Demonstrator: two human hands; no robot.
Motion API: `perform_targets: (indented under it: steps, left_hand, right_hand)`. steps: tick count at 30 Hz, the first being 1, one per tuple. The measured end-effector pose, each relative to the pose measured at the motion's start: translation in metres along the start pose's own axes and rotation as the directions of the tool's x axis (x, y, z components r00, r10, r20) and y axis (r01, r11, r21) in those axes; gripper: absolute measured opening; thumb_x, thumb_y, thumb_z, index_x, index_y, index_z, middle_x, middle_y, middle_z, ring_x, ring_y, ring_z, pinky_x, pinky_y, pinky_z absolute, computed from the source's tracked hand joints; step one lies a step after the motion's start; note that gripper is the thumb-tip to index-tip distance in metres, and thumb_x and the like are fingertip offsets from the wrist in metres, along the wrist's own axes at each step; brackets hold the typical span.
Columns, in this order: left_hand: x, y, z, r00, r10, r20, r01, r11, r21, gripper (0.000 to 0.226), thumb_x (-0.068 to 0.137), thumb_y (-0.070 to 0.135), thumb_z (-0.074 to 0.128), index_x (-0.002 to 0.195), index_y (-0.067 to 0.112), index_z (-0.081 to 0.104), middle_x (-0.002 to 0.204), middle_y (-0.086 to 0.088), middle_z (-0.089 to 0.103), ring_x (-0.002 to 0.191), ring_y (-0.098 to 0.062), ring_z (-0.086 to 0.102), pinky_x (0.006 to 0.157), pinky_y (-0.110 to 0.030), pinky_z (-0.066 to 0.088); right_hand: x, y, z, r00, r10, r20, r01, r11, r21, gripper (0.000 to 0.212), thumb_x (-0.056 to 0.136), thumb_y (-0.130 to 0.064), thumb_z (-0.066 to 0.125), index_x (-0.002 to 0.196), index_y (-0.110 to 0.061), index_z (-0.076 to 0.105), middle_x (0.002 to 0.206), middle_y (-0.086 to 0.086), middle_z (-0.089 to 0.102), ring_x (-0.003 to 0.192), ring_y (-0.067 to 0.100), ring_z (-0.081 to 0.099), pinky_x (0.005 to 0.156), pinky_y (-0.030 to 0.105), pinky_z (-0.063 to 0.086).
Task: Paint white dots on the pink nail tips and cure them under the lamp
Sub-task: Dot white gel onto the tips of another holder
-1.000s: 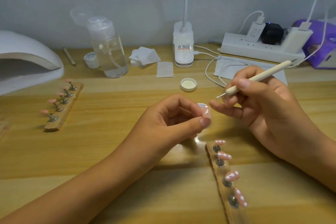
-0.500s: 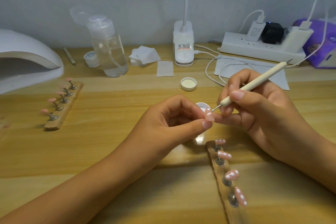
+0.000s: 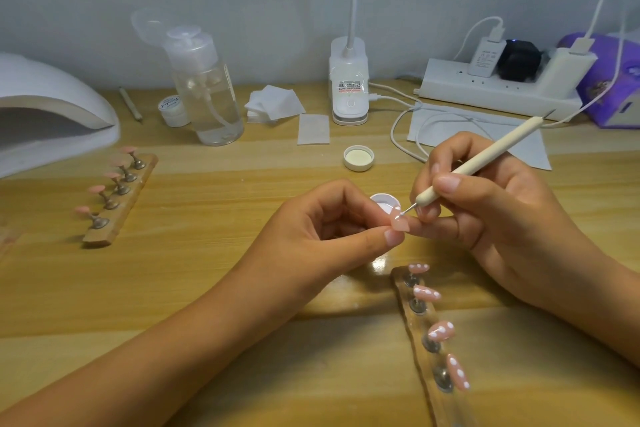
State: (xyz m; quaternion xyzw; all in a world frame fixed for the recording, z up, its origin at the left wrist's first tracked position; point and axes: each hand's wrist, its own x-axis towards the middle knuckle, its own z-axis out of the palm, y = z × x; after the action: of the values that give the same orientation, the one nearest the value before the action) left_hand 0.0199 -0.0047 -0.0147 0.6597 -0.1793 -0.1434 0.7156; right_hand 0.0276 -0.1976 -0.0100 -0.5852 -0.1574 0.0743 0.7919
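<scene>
- The left hand [image 3: 332,229] pinches 1 pink nail tip [image 3: 400,224] between thumb and forefinger, raised above the worktop [image 3: 207,270] and just in front of the open white paint pot [image 3: 382,203].
- The right hand [image 3: 485,204] holds the dotting tool [image 3: 481,159] in a pen grip, its metal point touching the tip's far end.
- Doing it well likely means a light, straight-down touch and a clean lift, with the lower right fingers braced against the left hand. Dragging would smear the dot.
- Spacing should match the 4 dotted tips on the clear holder [image 3: 415,326] nearest the person.
- 5 plain pink tips wait on the wooden holder [image 3: 117,198] at left, near the white curing lamp [image 3: 52,114].
- The worktop is pale wood-grain with a glossy patch. It also holds a pot lid [image 3: 359,158], a pump bottle [image 3: 207,90], wipes [image 3: 273,104] and a power strip [image 3: 485,90], all against a plain grey wall.
</scene>
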Motion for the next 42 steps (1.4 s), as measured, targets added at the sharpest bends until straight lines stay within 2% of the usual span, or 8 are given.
perform_targets:
  steps: [28, 42]
  left_hand:
    - [0.0004, 0.0003, 0.0014, 1.000, 0.001, -0.016, -0.001, 1.000, -0.006, 0.011, 0.071, 0.011, 0.073, 0.070, 0.022, 0.069, 0.075, 0.004, 0.070, 0.066, -0.003, 0.059, 0.063, -0.015, 0.049]
    - [0.0002, -0.0003, 0.0007, 1.000, 0.003, -0.011, -0.003, 1.000, 0.001, 0.011, 0.072, 0.012, 0.074, 0.073, 0.022, 0.069, 0.079, 0.003, 0.071, 0.070, -0.004, 0.060, 0.064, -0.015, 0.049]
  right_hand:
    - [-0.0010, 0.0007, -0.0004, 1.000, -0.011, 0.010, 0.011, 1.000, 0.013, 0.003, 0.073, -0.019, 0.065, 0.073, -0.021, 0.063, 0.069, 0.003, 0.061, 0.064, 0.009, 0.060, 0.065, 0.029, 0.057]
    - [-0.0014, 0.0000, -0.0014, 1.000, -0.011, 0.014, 0.011, 1.000, -0.006, 0.003, 0.074, -0.020, 0.065, 0.075, -0.022, 0.063, 0.071, 0.003, 0.061, 0.065, 0.009, 0.061, 0.066, 0.028, 0.057]
